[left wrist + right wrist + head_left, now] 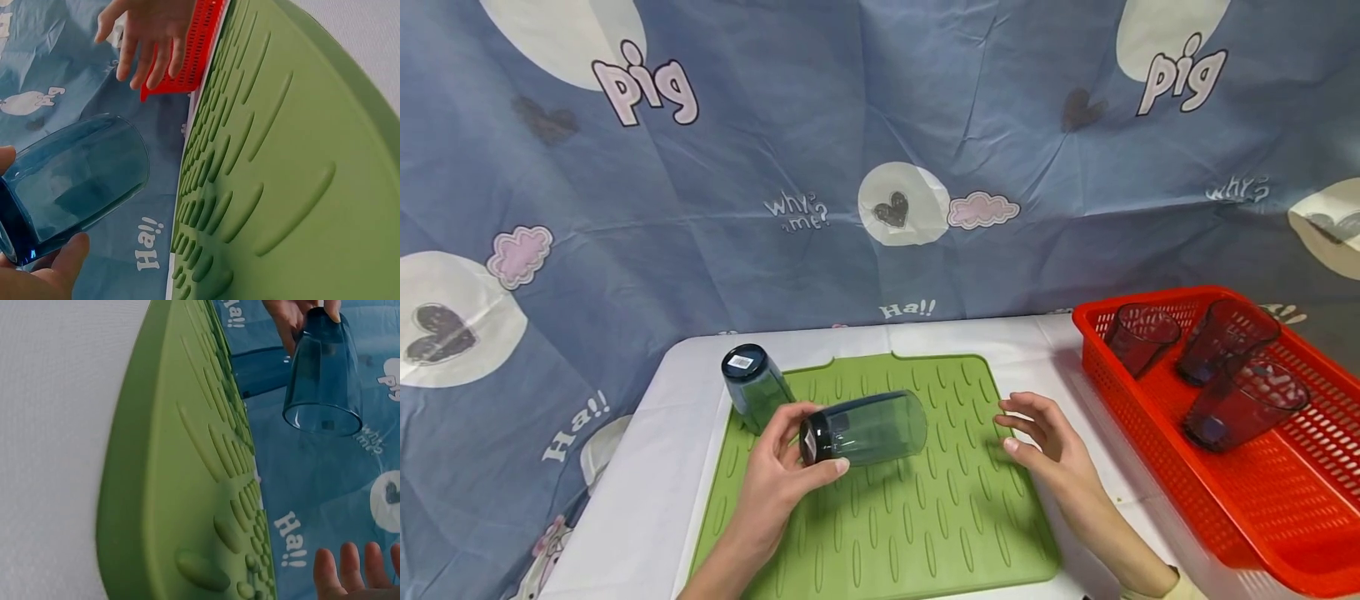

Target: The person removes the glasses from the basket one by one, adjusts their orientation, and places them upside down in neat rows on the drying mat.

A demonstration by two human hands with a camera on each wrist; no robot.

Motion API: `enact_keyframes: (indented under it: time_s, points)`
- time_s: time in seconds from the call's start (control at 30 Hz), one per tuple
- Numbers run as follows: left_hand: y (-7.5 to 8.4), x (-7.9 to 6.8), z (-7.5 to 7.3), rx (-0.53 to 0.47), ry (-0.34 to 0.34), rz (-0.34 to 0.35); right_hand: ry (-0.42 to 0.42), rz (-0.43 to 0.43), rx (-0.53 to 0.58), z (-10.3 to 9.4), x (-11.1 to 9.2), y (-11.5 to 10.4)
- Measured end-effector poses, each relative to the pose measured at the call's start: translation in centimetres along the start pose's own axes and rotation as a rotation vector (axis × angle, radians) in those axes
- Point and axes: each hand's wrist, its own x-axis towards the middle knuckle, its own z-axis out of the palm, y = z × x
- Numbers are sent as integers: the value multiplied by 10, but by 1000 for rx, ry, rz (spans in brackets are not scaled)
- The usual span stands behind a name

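Observation:
My left hand [778, 467] grips a bluish-green drinking glass [880, 427] near its dark base, holding it on its side above the green ribbed mat [925, 533]. The glass's mouth points right, toward my other hand. In the left wrist view, thumb and fingers clasp the base end of the glass [87, 181]. My right hand [1052, 454] hovers over the mat's right edge with loosely bent fingers and nothing in them. A second glass of the same kind [756, 387] stands upside down at the mat's back left corner, a white label on its base.
A red plastic basket [1150, 450] stands on the white table [625, 517] to the right. Inside it, toward the back, are three glasses [1243, 400] that look reddish-purple. A blue printed cloth [820, 108] hangs behind the table.

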Motion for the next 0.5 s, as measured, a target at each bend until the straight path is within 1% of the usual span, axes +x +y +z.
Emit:
enact_keyframes:
  time_s: [0.13,0.37,0.5]
  points:
    - [1,1,-2,17,23,3,-2,-1,16,-2,1,1]
    - [4,3,-3,34,73,11,-39,-16,7,-6,2,3]
    - [3,4,-4,41,98,6,-52,-2,7,-6,3,3]
